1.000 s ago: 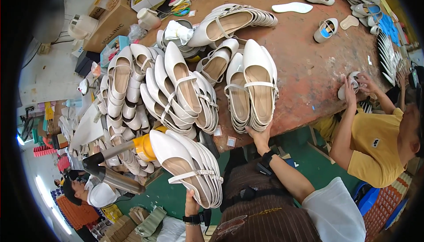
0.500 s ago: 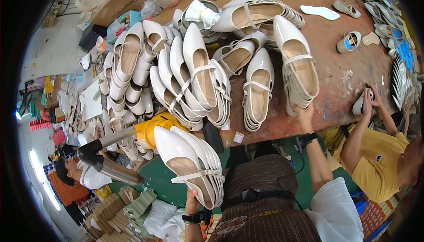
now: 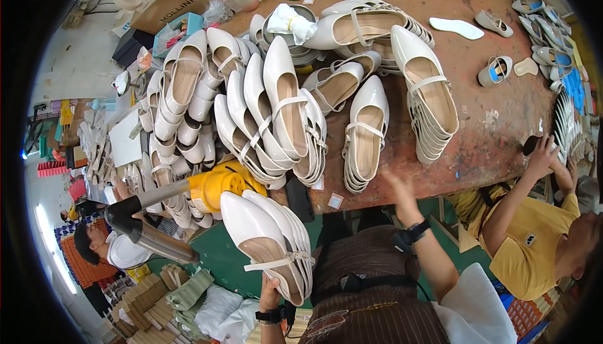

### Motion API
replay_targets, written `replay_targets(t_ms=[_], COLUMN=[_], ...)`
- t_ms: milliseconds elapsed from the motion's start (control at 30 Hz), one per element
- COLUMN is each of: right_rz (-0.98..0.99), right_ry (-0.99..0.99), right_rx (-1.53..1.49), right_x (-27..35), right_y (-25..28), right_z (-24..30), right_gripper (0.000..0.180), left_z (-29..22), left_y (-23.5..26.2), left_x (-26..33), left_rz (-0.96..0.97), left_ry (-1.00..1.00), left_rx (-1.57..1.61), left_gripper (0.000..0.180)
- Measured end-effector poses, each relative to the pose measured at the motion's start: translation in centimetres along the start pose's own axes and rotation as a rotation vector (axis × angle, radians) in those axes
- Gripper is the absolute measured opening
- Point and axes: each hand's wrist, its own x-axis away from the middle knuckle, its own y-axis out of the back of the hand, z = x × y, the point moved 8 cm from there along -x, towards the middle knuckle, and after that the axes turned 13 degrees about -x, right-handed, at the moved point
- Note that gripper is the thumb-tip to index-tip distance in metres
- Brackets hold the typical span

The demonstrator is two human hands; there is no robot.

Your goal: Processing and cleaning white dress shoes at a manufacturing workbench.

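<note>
Left fingers: closed round the heel end of a held shoe stack, pale, strapped, nested, clear of the counter. Right fingers: spread, blurred, grasping nothing visible; contact with the counter cannot be told. Already nested: narrow stack, just beyond the right fingers, leftward; tall stack, beyond them, rightward. Beyond the left fingers: crowded shoe group, mostly nested. Outside any stack: single shoe, well beyond the right fingers, rightward.
</note>
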Motion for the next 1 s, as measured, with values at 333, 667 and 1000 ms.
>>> replay_targets(t_ms=[333,667,1000], right_rz=[0.201,0.326,-0.038], right_ry=[0.067,0.104,0.123], right_rx=[0.195,0.422,0.423], right_x=[-4.8,8.3,19.3], right_y=[-3.3,6.2,11.1], right_z=[-0.1,8.7,11.8], right_gripper=[0.046,0.043,0.028], left_z=[-0.1,-1.0,-2.4], left_y=[-4.5,-17.2,-25.0], left_x=[-2.9,-16.1,-26.8], left_rz=[0.151,0.379,0.37], left_ry=[-0.003,-0.121,-0.225], left_rx=[-0.109,-0.122,0.0], left_gripper=[0.089,0.089,0.077])
